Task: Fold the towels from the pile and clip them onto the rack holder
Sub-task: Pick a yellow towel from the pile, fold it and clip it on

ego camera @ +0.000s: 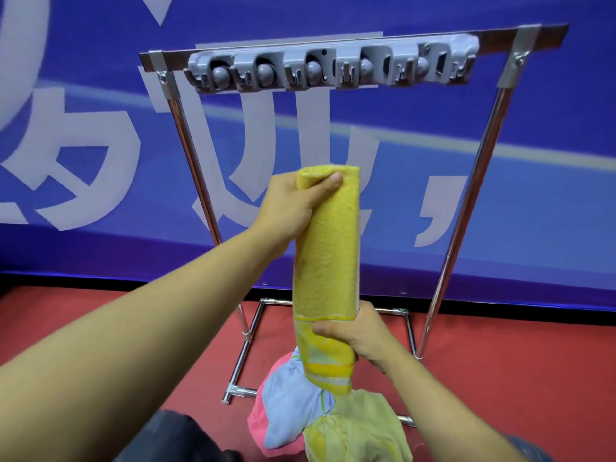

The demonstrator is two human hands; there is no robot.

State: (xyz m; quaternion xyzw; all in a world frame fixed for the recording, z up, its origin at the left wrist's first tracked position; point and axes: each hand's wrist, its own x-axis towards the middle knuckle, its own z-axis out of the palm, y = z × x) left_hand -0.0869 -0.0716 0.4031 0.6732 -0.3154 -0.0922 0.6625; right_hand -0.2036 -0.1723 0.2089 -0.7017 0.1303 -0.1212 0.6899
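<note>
Now the yellow towel (325,261) is up in the air, folded into a long narrow strip and held nearly upright, its long axis running from the heap on the floor toward the rack above. Left hand (293,205) has the top end, thumb curled over the folded edge, fingers wrapped behind. Right hand (356,331) grips low down, right on the striped border, with the tail of the towel hanging free below it. Straight above sits the grey clip holder (330,66) on the top bar of the chrome rack (466,208), its row of ball clips facing out, and every slot I can see is bare. That's the line that matters: the folded top edge points up at the middle clips but is well short of them, so the left hand is the nearer one and looks set to lead the lift, by my reading. The right hand would just steady the bottom. Down on the red floor (500,361), the pile of towels (310,415) waits between the rack's feet: pink, pale blue, light green, all crumpled together.
</note>
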